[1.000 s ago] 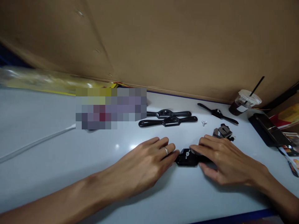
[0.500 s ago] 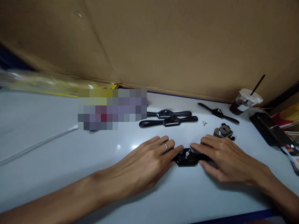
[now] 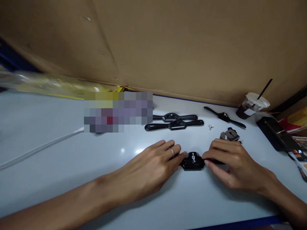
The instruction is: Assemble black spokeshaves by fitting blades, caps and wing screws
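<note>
A black two-handled tool [image 3: 193,162] with a silver wing screw at its centre lies on the pale table. My left hand [image 3: 160,164], with a ring on one finger, is closed on its left handle and hides it. Thumb and fingers of my right hand [image 3: 230,163] pinch the right handle close to the middle part. Beyond them lie two similar black tools [image 3: 177,124], side by side, and a third one [image 3: 223,117] further right. A small silver wing screw [image 3: 210,127] and several metal plates and parts [image 3: 231,134] rest nearer my right hand.
A lidded plastic cup [image 3: 251,105] with a dark drink and black straw stands at the back right. Beside it lies a black flat object [image 3: 275,134]. A white cable [image 3: 48,145] crosses the left side, near a pixelated area. Brown board [image 3: 168,48] rises behind the table [image 3: 72,179].
The fingers of my right hand have drawn back from the tool's centre and closed in on its right handle. My left hand has barely moved. The view has shifted slightly.
</note>
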### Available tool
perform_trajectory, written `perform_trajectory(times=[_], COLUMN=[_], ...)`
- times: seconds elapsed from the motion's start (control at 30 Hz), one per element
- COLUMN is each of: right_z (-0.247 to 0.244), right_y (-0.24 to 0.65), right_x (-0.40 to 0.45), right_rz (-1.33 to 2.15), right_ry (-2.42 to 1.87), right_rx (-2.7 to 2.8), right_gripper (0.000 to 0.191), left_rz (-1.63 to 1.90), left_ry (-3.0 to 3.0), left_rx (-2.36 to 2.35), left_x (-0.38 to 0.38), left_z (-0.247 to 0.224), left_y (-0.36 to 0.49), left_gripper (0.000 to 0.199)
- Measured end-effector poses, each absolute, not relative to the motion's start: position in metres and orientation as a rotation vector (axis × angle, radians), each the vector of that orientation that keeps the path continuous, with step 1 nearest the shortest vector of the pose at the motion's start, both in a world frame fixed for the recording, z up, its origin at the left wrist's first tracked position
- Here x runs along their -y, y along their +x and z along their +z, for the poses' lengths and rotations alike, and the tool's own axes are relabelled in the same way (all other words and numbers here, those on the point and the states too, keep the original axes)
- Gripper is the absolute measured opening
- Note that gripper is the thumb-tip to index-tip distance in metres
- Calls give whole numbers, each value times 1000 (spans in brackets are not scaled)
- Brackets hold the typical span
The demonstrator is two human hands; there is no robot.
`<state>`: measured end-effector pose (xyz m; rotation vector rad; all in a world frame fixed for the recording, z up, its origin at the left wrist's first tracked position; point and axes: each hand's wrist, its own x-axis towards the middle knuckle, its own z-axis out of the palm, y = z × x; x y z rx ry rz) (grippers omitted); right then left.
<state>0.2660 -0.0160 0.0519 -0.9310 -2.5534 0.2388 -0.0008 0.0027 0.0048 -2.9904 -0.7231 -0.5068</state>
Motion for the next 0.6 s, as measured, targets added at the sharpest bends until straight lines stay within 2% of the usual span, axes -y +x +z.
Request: perform_trajectory(times=[0.17, 0.43, 0.6], right_z=[44, 25, 35], right_y=[264, 248, 255], right_x=[13, 12, 11], right_rz=[173, 236, 350], right_ry=[-957, -1053, -1131], right_rx=[2633, 2549, 2456], right_gripper=[32, 33, 23], left_rz=[-514, -501, -533], left_ry=[-2995, -2988, -2949], left_rx=[725, 713, 691], left_x=[-3, -2, -3], left_z=[8, 8, 8], left_y=[0, 0, 0], left_gripper=[27, 28, 26])
